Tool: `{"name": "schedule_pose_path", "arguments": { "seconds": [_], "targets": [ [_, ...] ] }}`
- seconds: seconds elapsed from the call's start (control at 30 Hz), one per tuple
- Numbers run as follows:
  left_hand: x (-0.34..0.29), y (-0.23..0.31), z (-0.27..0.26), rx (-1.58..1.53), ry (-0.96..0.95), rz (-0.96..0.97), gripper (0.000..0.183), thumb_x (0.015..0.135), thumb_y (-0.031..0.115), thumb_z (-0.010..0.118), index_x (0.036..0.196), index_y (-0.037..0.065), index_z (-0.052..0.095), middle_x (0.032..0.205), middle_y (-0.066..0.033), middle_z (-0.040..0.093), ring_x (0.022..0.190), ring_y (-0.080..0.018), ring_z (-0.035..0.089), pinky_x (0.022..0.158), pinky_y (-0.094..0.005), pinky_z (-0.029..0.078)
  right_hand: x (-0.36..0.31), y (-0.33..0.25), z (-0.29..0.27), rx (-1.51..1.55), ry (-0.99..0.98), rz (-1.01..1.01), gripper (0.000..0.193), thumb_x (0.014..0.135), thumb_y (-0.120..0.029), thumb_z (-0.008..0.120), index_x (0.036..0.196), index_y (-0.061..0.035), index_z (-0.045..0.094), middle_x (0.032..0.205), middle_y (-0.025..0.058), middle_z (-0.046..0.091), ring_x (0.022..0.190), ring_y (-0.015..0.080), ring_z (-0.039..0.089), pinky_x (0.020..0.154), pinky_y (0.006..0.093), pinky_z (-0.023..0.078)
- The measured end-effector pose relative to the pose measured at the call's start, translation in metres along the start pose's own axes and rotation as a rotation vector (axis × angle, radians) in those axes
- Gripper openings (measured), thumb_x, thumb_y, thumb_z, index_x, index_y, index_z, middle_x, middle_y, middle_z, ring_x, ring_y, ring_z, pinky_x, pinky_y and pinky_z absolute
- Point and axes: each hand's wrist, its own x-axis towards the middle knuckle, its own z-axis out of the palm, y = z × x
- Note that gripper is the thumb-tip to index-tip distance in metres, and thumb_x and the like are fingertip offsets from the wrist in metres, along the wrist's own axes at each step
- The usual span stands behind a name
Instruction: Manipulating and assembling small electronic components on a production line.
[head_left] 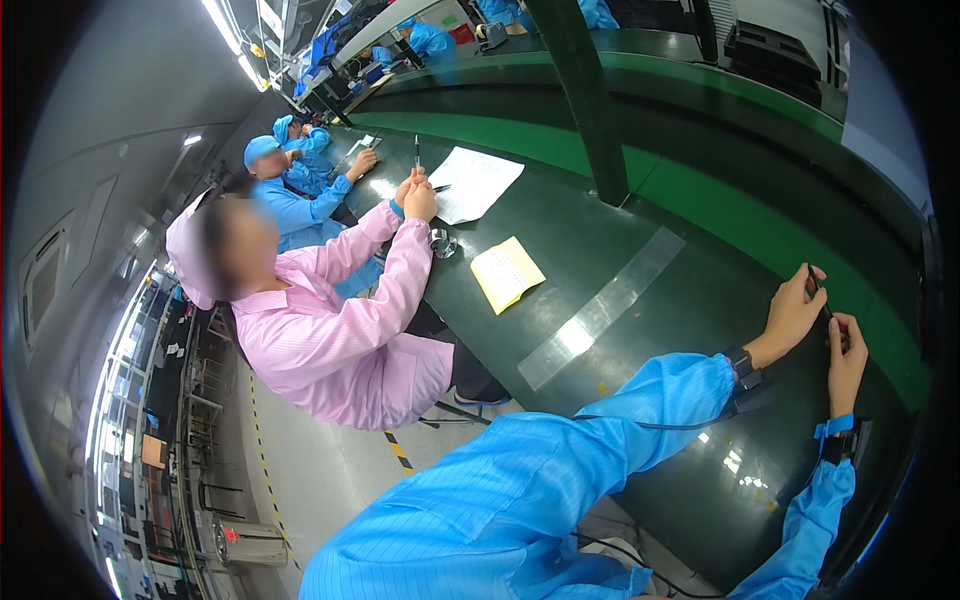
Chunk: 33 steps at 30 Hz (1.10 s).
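Over the far right of the dark green table [690,320], both my hands are close together, sleeves blue. My left hand [790,318] pinches a thin black object [826,311], whose kind I cannot make out because the fingers cover most of it. Just to the right and nearer, my right hand [847,365] has its fingers closed at the lower end of the same object. A dark band with a small device sits on each of my wrists.
A yellow paper [508,272], a white sheet [478,184] and a clear tape strip [605,308] lie on the table. A green post [585,100] rises behind. At left sits a person in pink [330,310] holding a pen [417,152]; people in blue sit beyond.
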Motion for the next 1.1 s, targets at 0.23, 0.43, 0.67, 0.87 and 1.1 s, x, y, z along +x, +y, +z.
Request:
{"name": "schedule_pose_path", "arguments": {
  "seconds": [0.23, 0.43, 0.67, 0.87, 1.1],
  "targets": [
    [-0.007, 0.014, -0.005, -0.025, -0.083, 0.002, 0.027, 0.084, 0.011, 0.068, 0.109, 0.005, 0.059, 0.076, -0.0034, 0.063, 0.058, -0.0131, 0.056, 0.060, -0.0295, 0.044, 0.000, 0.014, -0.003, 0.022, 0.001, -0.035, 0.017, 0.103, -0.016, 0.057, 0.103, 0.0005, 0.059, 0.084, 0.0008, 0.058, 0.070, 0.0069, 0.050, 0.065, 0.0238, 0.045],
    [-0.010, 0.009, -0.006, 0.151, -0.159, 0.130, 0.030, 0.081, 0.018, 0.075, 0.106, 0.010, 0.062, 0.076, -0.0002, 0.066, 0.063, -0.0130, 0.058, 0.079, -0.0317, 0.041, 0.001, 0.011, -0.002, 0.049, -0.055, -0.083, 0.013, 0.102, -0.013, 0.057, 0.102, 0.0000, 0.057, 0.083, 0.0002, 0.057, 0.070, 0.0059, 0.048, 0.063, 0.0234, 0.042],
    [-0.011, 0.009, -0.007, 0.176, -0.189, 0.135, 0.028, 0.082, 0.019, 0.075, 0.106, 0.011, 0.063, 0.077, 0.0005, 0.067, 0.063, -0.0135, 0.057, 0.082, -0.0318, 0.038, -0.002, 0.002, 0.003, 0.036, -0.050, -0.082, 0.012, 0.101, -0.011, 0.058, 0.098, -0.0003, 0.056, 0.080, -0.0015, 0.054, 0.070, 0.0057, 0.045, 0.063, 0.0226, 0.040],
    [-0.010, 0.007, -0.003, 0.179, -0.175, 0.181, 0.025, 0.084, 0.020, 0.073, 0.105, 0.011, 0.063, 0.068, 0.0000, 0.063, 0.059, -0.0167, 0.053, 0.081, -0.0335, 0.037, -0.004, -0.014, -0.001, 0.007, -0.089, -0.087, 0.012, 0.101, -0.010, 0.057, 0.096, 0.0005, 0.054, 0.079, 0.0002, 0.053, 0.070, 0.0075, 0.044, 0.063, 0.0241, 0.038],
    [-0.012, 0.014, -0.006, 0.227, -0.212, 0.128, 0.024, 0.084, 0.018, 0.071, 0.103, 0.009, 0.061, 0.072, -0.0042, 0.062, 0.070, -0.0229, 0.059, 0.081, -0.0375, 0.037, -0.005, -0.011, 0.001, -0.020, -0.073, -0.102, 0.010, 0.100, -0.008, 0.058, 0.096, 0.0005, 0.053, 0.079, 0.0015, 0.052, 0.070, 0.0087, 0.044, 0.061, 0.0248, 0.038]
  ]
}}
